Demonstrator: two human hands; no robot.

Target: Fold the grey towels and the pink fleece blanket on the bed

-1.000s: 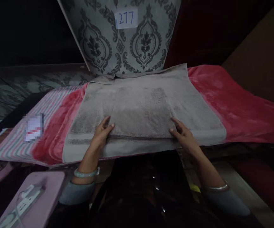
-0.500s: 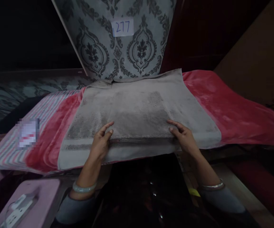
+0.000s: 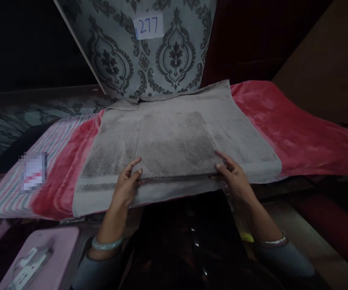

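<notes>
A grey towel folded into a rectangle [image 3: 175,147] lies on a larger spread grey cloth [image 3: 97,165]. My left hand [image 3: 124,186] is at the folded towel's near left corner, thumb and forefinger at its side edge, the other fingers partly hidden below. At the near right corner, my right hand [image 3: 235,179] holds it the same way, thumb on the edge and forefinger along the side. Its near edge shows stacked layers, slightly raised above the cloth. The far left corner of the spread cloth is turned over.
Under the cloth lies a red plush blanket [image 3: 300,137], with a striped cloth [image 3: 7,193] at left bearing a blurred white item [image 3: 33,173]. A white power strip [image 3: 30,268] rests on a pink stool [image 3: 62,245] at lower left. A paper marked 277 [image 3: 149,26] is on the patterned wall.
The view has shifted slightly. Both hands stay at the folded towel's near corners, with small finger shifts. The towel looks much the same.
</notes>
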